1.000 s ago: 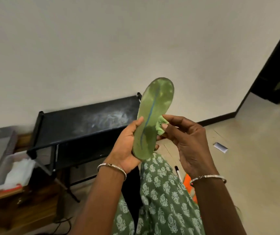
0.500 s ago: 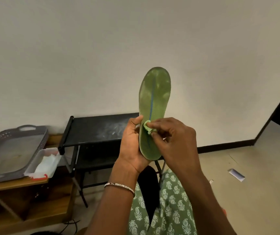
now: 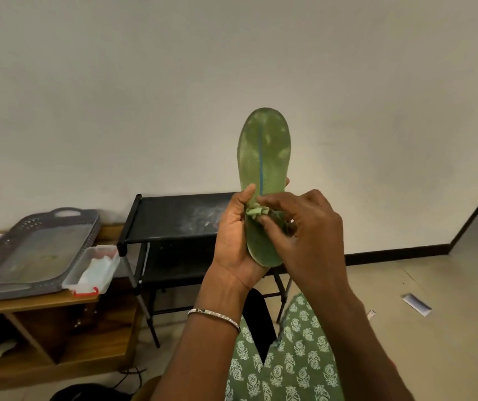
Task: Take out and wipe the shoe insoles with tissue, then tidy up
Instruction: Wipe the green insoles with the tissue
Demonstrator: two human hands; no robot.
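black metal rack (image 3: 174, 218) far ahead of me: flat top smeared with pale dust, thin tube legs. no trouble there unless i swing something into it.

left of it sits the grey plastic tray (image 3: 29, 250), with perforated walls and cut-out handles, on the wooden table (image 3: 29, 308). just beside its right end is the clear box of tissues (image 3: 93, 270), red clip at the near corner, soft white sheets inside.

now the insole (image 3: 264, 151). it's up in front of me, toe high, heel down in my palm, between me and the rack. thin and bendy by the look of it, with a green mesh-textured face, one blue line down the middle and pale worn patches near the toe. the risk, i'd say, is that i only have it by the heel end, so a hard rub could fold it or lever it out of my grip.

my left hand (image 3: 233, 241) is wrapped round that heel, thumb on the face, fingers behind. my right hand (image 3: 310, 235) pinches the tissue wad (image 3: 253, 212) and presses it on the insole's middle.

the wad is small, crumpled, pale green soft paper. drag it too hard over that rough mesh and i reckon it shreds or slips from my fingertips, leaving bits behind.
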